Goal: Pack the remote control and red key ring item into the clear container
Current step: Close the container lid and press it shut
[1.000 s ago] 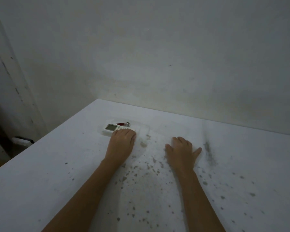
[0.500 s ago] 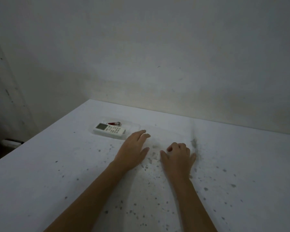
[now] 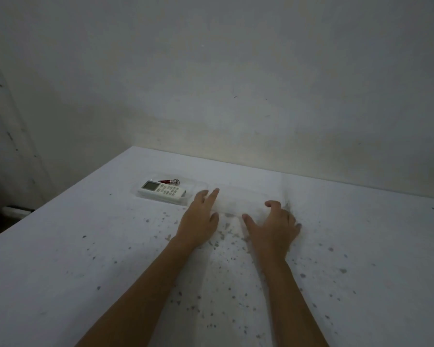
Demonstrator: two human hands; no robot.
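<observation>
White table holds clear container (remote control inside), both hands beside.

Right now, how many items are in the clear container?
2. The white remote control lies along the container's near side, and the red key ring item sits just behind it, toward the wall. Nothing else shows through the clear container.

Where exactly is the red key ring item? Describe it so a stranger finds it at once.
Start at the far left corner of the white speckled table, where a clear container lies. Inside it, behind the white remote control, lies the red key ring item: small, slim, dark red with a silvery end, the only coloured thing there.
</observation>
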